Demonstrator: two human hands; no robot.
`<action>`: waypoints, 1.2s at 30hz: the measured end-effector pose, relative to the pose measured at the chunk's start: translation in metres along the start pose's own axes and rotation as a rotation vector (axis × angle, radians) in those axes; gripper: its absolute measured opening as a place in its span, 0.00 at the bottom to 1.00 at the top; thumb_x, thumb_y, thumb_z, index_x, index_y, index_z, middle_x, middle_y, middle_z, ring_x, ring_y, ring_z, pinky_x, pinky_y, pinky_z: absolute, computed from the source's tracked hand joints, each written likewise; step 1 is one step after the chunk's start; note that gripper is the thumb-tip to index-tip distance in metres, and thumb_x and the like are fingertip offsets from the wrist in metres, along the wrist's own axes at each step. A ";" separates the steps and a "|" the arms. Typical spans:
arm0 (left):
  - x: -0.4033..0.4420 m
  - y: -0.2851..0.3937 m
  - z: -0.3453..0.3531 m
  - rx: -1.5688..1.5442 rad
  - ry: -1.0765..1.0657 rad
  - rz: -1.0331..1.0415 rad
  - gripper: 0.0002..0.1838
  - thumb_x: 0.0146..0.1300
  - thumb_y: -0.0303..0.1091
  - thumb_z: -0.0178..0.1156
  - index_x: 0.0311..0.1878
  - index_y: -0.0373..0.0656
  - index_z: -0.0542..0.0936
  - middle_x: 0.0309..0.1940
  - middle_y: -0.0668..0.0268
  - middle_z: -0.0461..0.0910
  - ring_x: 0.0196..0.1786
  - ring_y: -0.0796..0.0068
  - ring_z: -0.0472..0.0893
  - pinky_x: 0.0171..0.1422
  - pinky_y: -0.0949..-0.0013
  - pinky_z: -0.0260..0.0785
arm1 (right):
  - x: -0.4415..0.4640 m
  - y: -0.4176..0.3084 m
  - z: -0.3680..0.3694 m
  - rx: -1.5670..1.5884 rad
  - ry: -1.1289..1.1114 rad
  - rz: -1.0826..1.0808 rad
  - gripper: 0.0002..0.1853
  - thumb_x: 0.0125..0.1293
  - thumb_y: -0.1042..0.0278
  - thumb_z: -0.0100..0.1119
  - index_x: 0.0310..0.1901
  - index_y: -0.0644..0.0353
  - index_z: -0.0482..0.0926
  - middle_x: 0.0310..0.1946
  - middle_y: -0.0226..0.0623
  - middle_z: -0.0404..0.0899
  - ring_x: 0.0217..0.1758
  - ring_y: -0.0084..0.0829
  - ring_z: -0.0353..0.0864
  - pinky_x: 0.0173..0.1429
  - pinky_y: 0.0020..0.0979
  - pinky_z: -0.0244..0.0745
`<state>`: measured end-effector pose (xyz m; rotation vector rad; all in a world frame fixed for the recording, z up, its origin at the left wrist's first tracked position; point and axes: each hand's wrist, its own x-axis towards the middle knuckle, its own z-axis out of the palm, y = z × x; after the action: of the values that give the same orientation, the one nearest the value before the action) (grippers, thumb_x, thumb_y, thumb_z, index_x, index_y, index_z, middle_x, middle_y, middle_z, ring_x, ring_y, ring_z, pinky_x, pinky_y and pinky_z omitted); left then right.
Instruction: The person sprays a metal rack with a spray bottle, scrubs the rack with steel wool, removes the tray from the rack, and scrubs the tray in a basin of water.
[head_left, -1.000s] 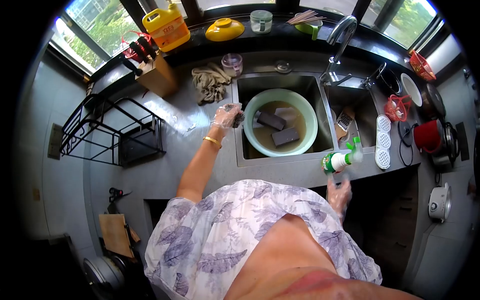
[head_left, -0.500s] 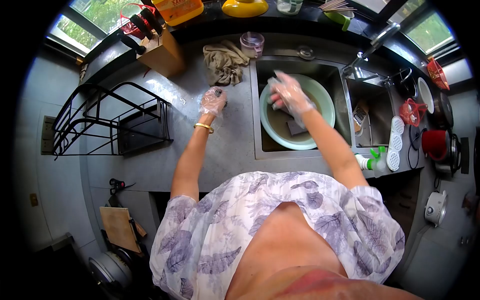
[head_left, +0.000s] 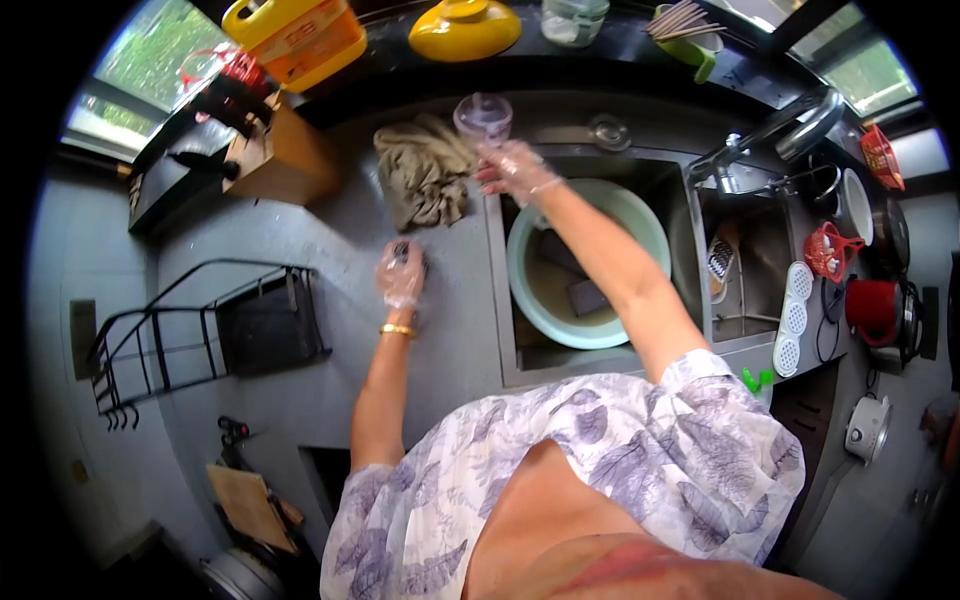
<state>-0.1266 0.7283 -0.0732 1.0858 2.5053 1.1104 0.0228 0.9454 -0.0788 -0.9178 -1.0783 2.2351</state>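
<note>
My left hand (head_left: 400, 274), in a clear plastic glove, rests on the grey counter, fingers closed round a small dark thing (head_left: 401, 250) that is mostly hidden. My right hand (head_left: 515, 172), also gloved, hovers by the sink's left rim with its fingers apart and nothing visible in them. Its fingertips are close to a crumpled beige-grey rag (head_left: 425, 180) and a clear pinkish plastic cup (head_left: 483, 118); contact is unclear. Below my right forearm, a pale green basin (head_left: 655, 240) of cloudy water stands in the sink. Dark flat rectangular pieces (head_left: 587, 297) lie in the water.
A black wire rack (head_left: 210, 310) stands on the left, with a wooden knife block (head_left: 285, 160) behind it. The faucet (head_left: 740, 150) reaches over a smaller sink holding a grater (head_left: 720, 258). A yellow-orange jug (head_left: 300, 40) and a yellow bowl (head_left: 465, 30) line the back ledge.
My right hand has moved left from above the basin to the rag and cup. My left hand stays closed on the counter. The camera view has shifted.
</note>
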 end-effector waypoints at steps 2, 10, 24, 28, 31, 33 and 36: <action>-0.008 -0.009 0.012 0.075 0.154 0.031 0.09 0.55 0.38 0.59 0.35 0.43 0.79 0.24 0.60 0.80 0.27 0.68 0.79 0.34 0.66 0.70 | 0.000 0.008 -0.003 0.012 0.041 -0.157 0.16 0.57 0.59 0.62 0.34 0.64 0.71 0.25 0.36 0.73 0.26 0.31 0.78 0.26 0.32 0.77; -0.009 -0.015 0.017 -0.012 0.221 0.115 0.06 0.53 0.35 0.59 0.32 0.43 0.79 0.18 0.61 0.78 0.20 0.69 0.77 0.28 0.67 0.69 | -0.100 -0.015 -0.007 0.054 0.167 -0.408 0.12 0.61 0.65 0.56 0.29 0.67 0.75 0.23 0.39 0.77 0.19 0.27 0.76 0.24 0.25 0.74; -0.012 -0.005 0.016 0.077 0.259 0.137 0.09 0.53 0.40 0.59 0.34 0.46 0.80 0.17 0.57 0.77 0.20 0.61 0.76 0.27 0.61 0.67 | -0.185 -0.080 -0.090 -0.088 0.678 -0.695 0.11 0.60 0.66 0.53 0.29 0.68 0.74 0.21 0.40 0.77 0.21 0.28 0.77 0.22 0.25 0.72; -0.011 -0.006 0.018 0.079 0.250 0.120 0.10 0.53 0.40 0.60 0.34 0.45 0.79 0.17 0.56 0.77 0.19 0.61 0.74 0.26 0.60 0.66 | -0.200 -0.105 -0.095 -0.088 0.752 -0.784 0.11 0.59 0.65 0.56 0.30 0.67 0.74 0.21 0.39 0.77 0.20 0.28 0.76 0.20 0.24 0.69; -0.010 -0.007 0.021 0.078 0.259 0.131 0.10 0.53 0.39 0.60 0.34 0.45 0.79 0.16 0.56 0.76 0.18 0.61 0.74 0.26 0.60 0.65 | -0.195 -0.134 -0.101 -0.124 0.817 -0.803 0.12 0.59 0.63 0.57 0.31 0.65 0.75 0.20 0.37 0.76 0.18 0.26 0.74 0.20 0.24 0.67; -0.011 -0.003 0.019 0.069 0.248 0.097 0.09 0.53 0.39 0.60 0.33 0.45 0.80 0.16 0.56 0.76 0.19 0.61 0.74 0.27 0.60 0.66 | -0.191 -0.154 -0.105 -0.214 0.792 -0.903 0.13 0.59 0.61 0.58 0.31 0.64 0.76 0.20 0.37 0.76 0.17 0.25 0.74 0.20 0.23 0.66; -0.010 -0.005 0.021 0.098 0.296 0.135 0.09 0.52 0.38 0.60 0.32 0.45 0.80 0.17 0.56 0.77 0.19 0.61 0.75 0.26 0.62 0.67 | -0.185 -0.179 -0.104 -0.268 0.923 -0.829 0.15 0.61 0.57 0.55 0.32 0.64 0.75 0.20 0.36 0.76 0.19 0.25 0.74 0.21 0.23 0.66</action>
<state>-0.1134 0.7311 -0.0925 1.2115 2.7732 1.2808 0.2451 0.9740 0.0848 -1.1431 -1.0139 0.8428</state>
